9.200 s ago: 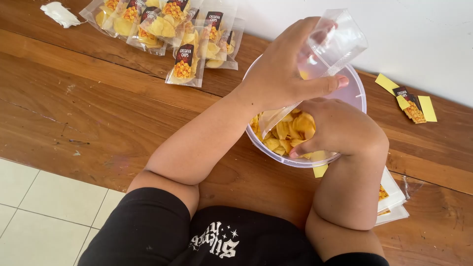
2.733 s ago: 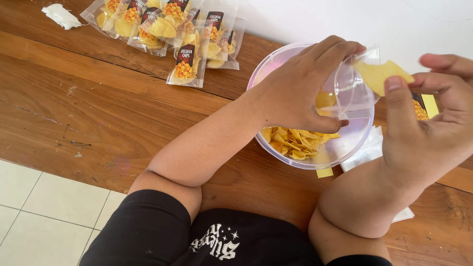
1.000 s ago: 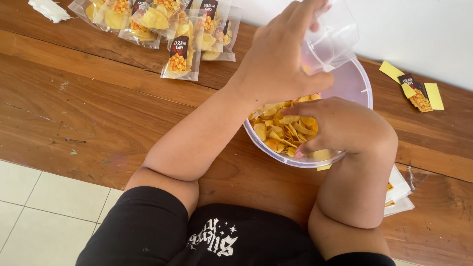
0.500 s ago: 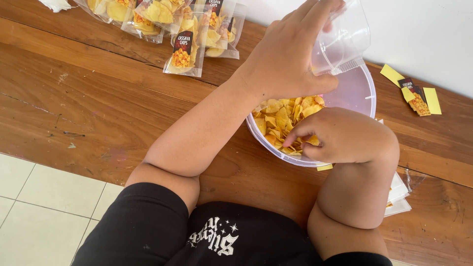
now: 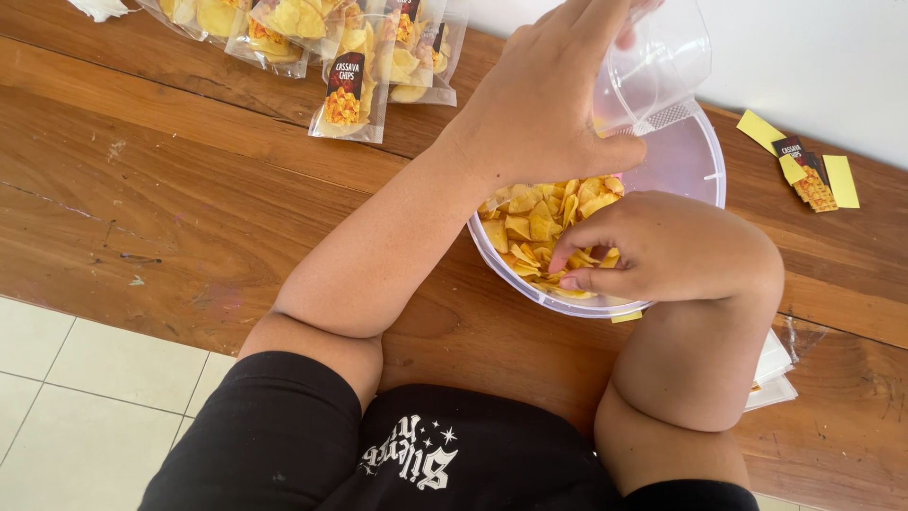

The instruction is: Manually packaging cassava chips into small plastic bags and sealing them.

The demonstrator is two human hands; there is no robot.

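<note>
The wooden worktop (image 5: 189, 180) runs out of view on every side, with bare room at the left. The clear bowl (image 5: 702, 142) of yellow chips (image 5: 530, 222) sits near the wall, its front rim hidden by the right hand (image 5: 662, 248), fingers pinched narrow on chips. The left hand (image 5: 549, 104) holds an open clear pouch (image 5: 662, 66) above the bowl, its top cut off. Filled chip packets (image 5: 350, 85) lie far left, partly cropped
</note>
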